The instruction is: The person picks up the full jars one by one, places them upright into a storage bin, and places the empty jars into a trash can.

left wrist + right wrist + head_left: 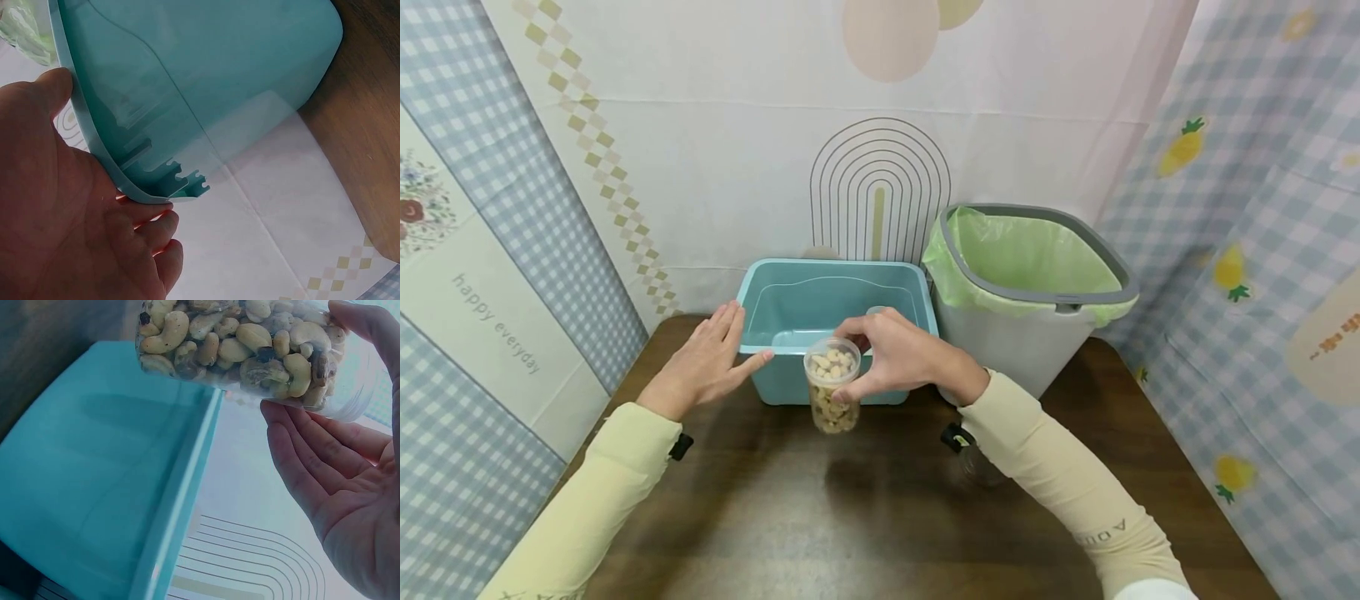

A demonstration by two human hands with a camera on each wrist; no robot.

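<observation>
My right hand (898,354) grips a clear jar of cashew nuts (833,392) near its top, thumb on one side and fingers on the other. The jar is held above the table, in front of a teal plastic bin (838,271). In the right wrist view the cashews (250,347) show through the jar's side, with the bin (106,456) behind. My left hand (711,354) rests at the bin's left front corner, its fingers extended. Seen from the left wrist, the thumb and fingers (159,228) touch the bin's rim (94,134).
A grey-rimmed waste bin (1000,342) with a green liner (1030,250) stands right of the teal bin. Something clear (793,338) lies inside the teal bin. A clear container (979,467) is partly hidden by my right sleeve. Patterned cloth hangs behind the dark wooden table (760,517).
</observation>
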